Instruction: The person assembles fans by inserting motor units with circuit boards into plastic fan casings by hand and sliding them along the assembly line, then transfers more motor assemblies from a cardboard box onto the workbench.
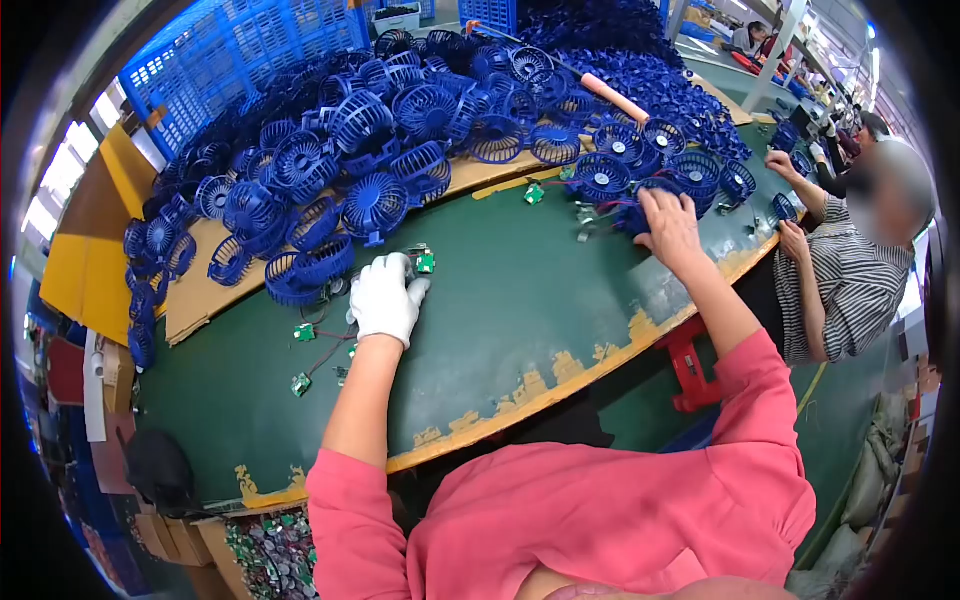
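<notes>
My left hand (385, 302), in a white glove, is low over the green table with its fingers bent and close together. What lies under the fingertips is hidden. Just beyond them is a small green circuit board (426, 262). Left of the glove, more boards trail thin wires, among them one circuit board (303, 384) near the table's left part. My bare right hand (672, 228) curls over a dark blue fan housing (628, 216), which it partly covers. Metal motor parts (586, 222) and reddish wires lie beside that housing. Another green board (534, 193) rests farther back.
Blue fan housings (375, 205) are heaped along the back on cardboard (205, 285). A pink-handled tool (612, 97) lies across the heap. Blue crates (245, 70) stand behind. A co-worker in a striped shirt (850, 275) works at the table's right end.
</notes>
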`<action>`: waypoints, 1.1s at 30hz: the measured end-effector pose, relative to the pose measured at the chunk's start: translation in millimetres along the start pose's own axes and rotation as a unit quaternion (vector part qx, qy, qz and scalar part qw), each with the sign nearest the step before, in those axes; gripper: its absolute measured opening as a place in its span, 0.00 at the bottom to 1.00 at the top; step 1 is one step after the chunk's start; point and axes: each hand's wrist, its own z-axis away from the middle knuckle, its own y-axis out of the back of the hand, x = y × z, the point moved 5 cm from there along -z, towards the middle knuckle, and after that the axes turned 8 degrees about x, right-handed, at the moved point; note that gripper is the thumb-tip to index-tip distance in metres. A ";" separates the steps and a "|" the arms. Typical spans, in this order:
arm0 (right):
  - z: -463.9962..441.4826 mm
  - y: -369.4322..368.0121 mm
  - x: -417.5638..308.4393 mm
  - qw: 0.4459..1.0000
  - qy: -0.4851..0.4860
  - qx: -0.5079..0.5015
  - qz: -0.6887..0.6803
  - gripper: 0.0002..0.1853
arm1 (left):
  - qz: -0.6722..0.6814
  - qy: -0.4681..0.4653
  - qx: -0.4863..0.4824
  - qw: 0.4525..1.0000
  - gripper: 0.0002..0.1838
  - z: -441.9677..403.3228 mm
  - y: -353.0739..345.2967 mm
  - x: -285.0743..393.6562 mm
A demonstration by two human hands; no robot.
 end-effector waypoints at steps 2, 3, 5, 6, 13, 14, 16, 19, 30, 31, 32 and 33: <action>-8.7 2.4 2.8 0.994 0.006 0.107 -0.007 0.35 | -0.002 -0.028 0.025 0.999 0.19 0.1 0.1 0.2; -17.3 2.8 -1.3 0.994 0.004 0.109 -0.010 0.35 | -0.005 -0.040 0.024 0.999 0.17 0.2 -0.7 -0.2; -34.8 7.5 -19.0 0.985 0.014 0.118 -0.124 0.32 | -0.011 -0.070 0.015 0.997 0.15 1.7 -3.1 1.4; -44.3 8.6 -29.2 0.982 0.021 0.116 -0.147 0.30 | -0.003 -0.054 -0.024 0.998 0.15 1.3 -2.1 1.9; -131.7 -56.6 -64.7 0.982 -0.056 0.012 -0.179 0.19 | 0.330 0.232 -0.026 0.915 0.19 -6.4 52.4 -8.1; -137.6 -68.9 -62.9 0.981 -0.077 0.023 -0.176 0.22 | 0.411 0.250 0.092 0.872 0.20 -11.7 69.5 -5.4; -147.3 -84.4 -59.5 0.978 -0.111 -0.010 -0.177 0.27 | 0.469 0.280 0.244 0.802 0.25 -13.5 107.0 -14.5; -156.8 -99.5 -52.3 0.970 -0.144 -0.077 -0.181 0.33 | 0.471 0.268 0.391 0.744 0.26 -12.7 162.1 -18.9; -174.0 -121.0 -46.0 0.949 -0.129 -0.222 -0.184 0.51 | 0.453 0.248 0.367 0.774 0.23 -45.3 151.0 4.7; -175.2 -115.1 -49.4 0.949 -0.118 -0.224 -0.187 0.50 | 0.442 0.190 0.444 0.756 0.22 -45.4 170.1 12.8; -174.9 -108.5 -54.0 0.957 -0.107 -0.226 -0.149 0.46 | 0.235 0.094 0.509 0.823 0.25 -38.5 192.0 8.0; -175.6 -102.9 -58.6 0.971 -0.088 -0.199 -0.101 0.40 | 0.013 -0.009 0.543 0.840 0.29 -36.9 203.1 24.6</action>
